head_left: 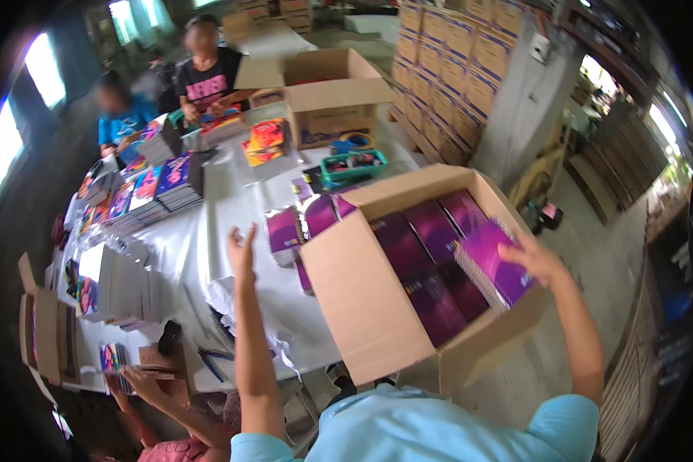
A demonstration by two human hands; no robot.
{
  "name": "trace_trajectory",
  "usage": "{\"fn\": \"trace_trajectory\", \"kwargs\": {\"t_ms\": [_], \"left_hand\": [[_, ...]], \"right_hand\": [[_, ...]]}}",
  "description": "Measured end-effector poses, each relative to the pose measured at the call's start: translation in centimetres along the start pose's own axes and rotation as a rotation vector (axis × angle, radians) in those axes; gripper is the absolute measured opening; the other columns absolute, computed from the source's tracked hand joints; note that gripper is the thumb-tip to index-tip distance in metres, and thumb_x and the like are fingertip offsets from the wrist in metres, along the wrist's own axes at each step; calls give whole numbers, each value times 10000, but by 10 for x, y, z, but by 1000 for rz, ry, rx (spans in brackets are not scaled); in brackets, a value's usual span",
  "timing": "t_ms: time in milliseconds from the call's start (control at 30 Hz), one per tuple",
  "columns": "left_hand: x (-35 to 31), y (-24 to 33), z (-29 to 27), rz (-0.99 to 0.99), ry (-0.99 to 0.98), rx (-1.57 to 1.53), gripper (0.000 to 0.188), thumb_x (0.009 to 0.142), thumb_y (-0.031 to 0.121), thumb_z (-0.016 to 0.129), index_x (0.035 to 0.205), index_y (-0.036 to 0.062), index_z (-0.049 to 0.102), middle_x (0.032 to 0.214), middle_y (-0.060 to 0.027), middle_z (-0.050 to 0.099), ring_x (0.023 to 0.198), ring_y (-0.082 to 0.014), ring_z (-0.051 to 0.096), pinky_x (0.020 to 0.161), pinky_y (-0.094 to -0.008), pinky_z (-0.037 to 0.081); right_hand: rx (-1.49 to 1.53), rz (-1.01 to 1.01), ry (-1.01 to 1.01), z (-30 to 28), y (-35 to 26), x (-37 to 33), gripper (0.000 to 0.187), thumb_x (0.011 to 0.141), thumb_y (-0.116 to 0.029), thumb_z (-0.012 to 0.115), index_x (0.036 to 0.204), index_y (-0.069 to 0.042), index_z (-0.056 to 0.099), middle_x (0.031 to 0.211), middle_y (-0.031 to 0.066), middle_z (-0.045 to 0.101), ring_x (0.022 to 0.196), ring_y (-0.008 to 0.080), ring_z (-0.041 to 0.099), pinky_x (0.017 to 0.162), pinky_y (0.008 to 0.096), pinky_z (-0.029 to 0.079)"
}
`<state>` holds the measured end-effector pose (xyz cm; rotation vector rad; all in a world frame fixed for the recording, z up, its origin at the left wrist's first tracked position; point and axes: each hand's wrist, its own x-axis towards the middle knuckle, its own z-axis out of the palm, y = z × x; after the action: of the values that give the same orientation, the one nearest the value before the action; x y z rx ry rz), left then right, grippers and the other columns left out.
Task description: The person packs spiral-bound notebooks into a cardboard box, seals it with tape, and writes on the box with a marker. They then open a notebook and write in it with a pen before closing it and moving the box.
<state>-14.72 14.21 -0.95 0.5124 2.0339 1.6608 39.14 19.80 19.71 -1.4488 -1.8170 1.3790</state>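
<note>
My right hand (533,260) grips a purple spiral-bound notebook (494,266) by its right side, holding it tilted over the open cardboard box (369,304). Whether more than one notebook is in that grip, I cannot tell. Rows of dark purple notebooks (431,229) lie inside the box, cover up. My left hand (243,248) is raised over the table with its fingers apart and nothing in it. Just right of it, short stacks of purple notebooks (285,228) stand beside the box, partly hidden by its flap.
Stacked colourful notebooks (150,189) and a tall pale stack (119,285) cover the white table's left side. A teal basket (353,168) and another open carton (335,115) stand beyond. Co-workers sit far left and lower left. Piled cartons (450,69) and a pillar (527,100) rise behind.
</note>
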Motion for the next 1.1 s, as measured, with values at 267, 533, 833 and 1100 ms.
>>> {"fn": "trace_trajectory", "kwargs": {"t_ms": [267, 533, 833, 1100], "left_hand": [[15, -106, 78, -362, -8, -79, 1049, 554, 641, 760, 1285, -58, 480, 1278, -257, 503, 1211, -346, 472, 980, -435, 402], [2, -84, 76, -388, -56, -279, 716, 760, 363, 748, 1376, 188, 428, 1239, -106, 554, 1113, -303, 509, 805, -546, 446], [-44, -61, 40, -312, 185, -466, 885, 695, 190, 808, 1411, 28, 314, 1001, -135, 613, 804, -199, 566, 670, -360, 471], [-115, 17, -4, 384, 357, -54, 947, 667, 153, 813, 1404, -68, 262, 1110, -161, 481, 1005, -248, 523, 875, -324, 436]], "right_hand": [[-614, -6, -319, -4, 50, 33, 550, 873, -557, 540, 916, -9, 527, 751, 64, 586, 661, 139, 557, 602, 320, 463], [-222, -117, -138, 2, 103, 40, 348, 908, -390, 587, 817, -57, 542, 693, -29, 499, 586, 44, 413, 495, 218, 340], [-141, -39, -501, -17, 105, 41, 653, 809, -513, 653, 1174, -29, 411, 895, 10, 503, 730, 76, 452, 643, 186, 384], [-527, -12, -229, -20, 86, 30, 950, 710, -443, 708, 1401, 40, 270, 1078, 195, 551, 999, 270, 549, 873, 330, 419]]}}
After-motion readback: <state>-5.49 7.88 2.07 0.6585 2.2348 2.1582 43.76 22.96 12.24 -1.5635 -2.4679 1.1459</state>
